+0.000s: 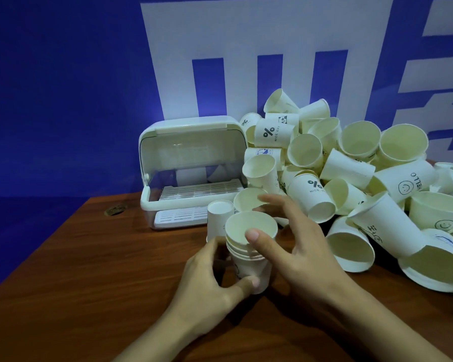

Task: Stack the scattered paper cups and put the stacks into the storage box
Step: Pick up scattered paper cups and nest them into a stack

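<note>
Left hand [207, 280] grips the upright stack [249, 254] on the table [89, 270], right hand [296, 239] open with thumb on its top rim, box [191, 168] open behind, loose cups [364, 178] heaped right.

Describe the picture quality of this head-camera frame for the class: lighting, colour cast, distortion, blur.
Head view: dim, with a strong blue cast from the backdrop; the paper cups look yellowish-green inside; wide-angle bending curves the backdrop's lines and stretches cups near the right edge; the right hand is slightly soft; the storage box lid shows pale reflections; soft shadow lies under the left hand holding the stack.
</note>
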Demonstrator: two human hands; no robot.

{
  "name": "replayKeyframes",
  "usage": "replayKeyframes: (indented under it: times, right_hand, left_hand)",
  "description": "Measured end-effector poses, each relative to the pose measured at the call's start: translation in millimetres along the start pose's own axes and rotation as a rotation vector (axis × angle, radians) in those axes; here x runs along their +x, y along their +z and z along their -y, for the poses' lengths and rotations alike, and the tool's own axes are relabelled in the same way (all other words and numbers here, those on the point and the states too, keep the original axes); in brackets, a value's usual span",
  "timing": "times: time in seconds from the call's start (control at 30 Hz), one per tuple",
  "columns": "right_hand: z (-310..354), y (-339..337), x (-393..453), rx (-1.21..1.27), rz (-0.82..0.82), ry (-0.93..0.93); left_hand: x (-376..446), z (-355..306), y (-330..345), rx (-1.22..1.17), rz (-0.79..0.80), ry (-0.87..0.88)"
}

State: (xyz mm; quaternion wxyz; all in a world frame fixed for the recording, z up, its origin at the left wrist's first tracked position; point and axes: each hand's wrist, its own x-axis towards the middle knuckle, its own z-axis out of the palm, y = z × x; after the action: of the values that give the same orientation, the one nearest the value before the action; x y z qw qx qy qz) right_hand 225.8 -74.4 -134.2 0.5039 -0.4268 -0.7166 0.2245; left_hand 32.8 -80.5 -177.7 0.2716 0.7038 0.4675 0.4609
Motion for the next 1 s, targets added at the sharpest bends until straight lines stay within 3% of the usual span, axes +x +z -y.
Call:
replayKeyframes:
  times: [0.23,0.4,0.5,0.6,0.73,1.0]
  right_hand:
    - [-7,5,0,-0.176,-0.005,-0.005]
    - [-9,11,-3,-0.185,0.073,0.040]
    - [-7,13,-2,-0.135,0.128,0.080]
    - [-4,15,-1,-0.005,0.144,0.097]
    - [0,14,-3,0.058,0.189,0.091]
    - [-4,12,0,-0.127,0.202,0.095]
  left_hand:
    - [4,-2,-5,-0.028,-0.018,0.005]
    - [25,18,-13,0.076,-0.381,-0.192]
    - [32,24,-13,0.235,-0.267,-0.363]
    - [34,28,-11,0.383,-0.138,-0.317]
    - [53,31,-9,0.455,-0.082,-0.412]
    - [58,35,-22,0.217,-0.256,-0.240]
